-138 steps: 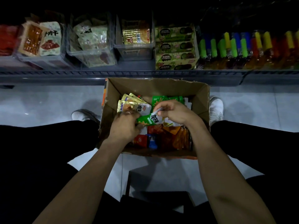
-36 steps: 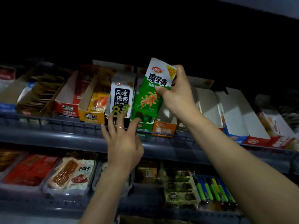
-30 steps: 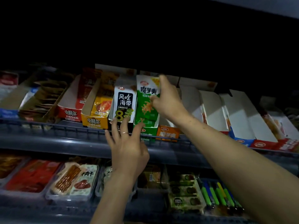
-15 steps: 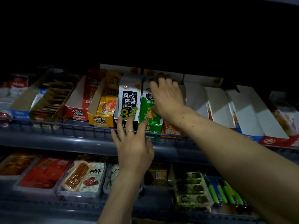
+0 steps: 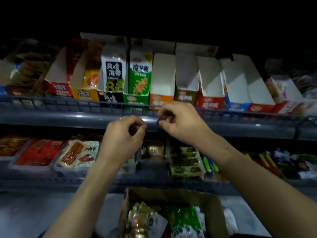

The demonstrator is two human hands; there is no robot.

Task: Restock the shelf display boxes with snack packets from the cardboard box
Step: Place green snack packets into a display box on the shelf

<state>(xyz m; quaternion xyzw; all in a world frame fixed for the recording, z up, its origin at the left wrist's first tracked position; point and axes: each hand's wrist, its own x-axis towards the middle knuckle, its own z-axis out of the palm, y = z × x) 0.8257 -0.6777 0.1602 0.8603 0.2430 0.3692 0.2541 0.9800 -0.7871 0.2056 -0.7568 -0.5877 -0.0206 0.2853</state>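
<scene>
Both our hands are empty: the left hand (image 5: 124, 134) and right hand (image 5: 178, 120) hang with fingers loosely curled, holding nothing, in front of the shelf rail (image 5: 68, 115). Just above them the green packet (image 5: 140, 73) stands upright in the green box (image 5: 136, 98), between the black packet (image 5: 113, 71) and the orange box (image 5: 161, 98), which shows only bare white walls. The boxes to the right of it look empty as well. Below, the carton (image 5: 212, 203) sits open on the floor with gold packets (image 5: 139, 219) and more green packets (image 5: 183, 219) inside. We judge the step in hand to be the reach down for the next packet. To do it well, we match the packet colour to the box front before lifting, grip one packet by its upper edge, and keep the printed face forward. We lower it upright behind the box front, then press it back so that it does not lean over the rail. Motion blur hides the small print, so we judge by colour alone.
</scene>
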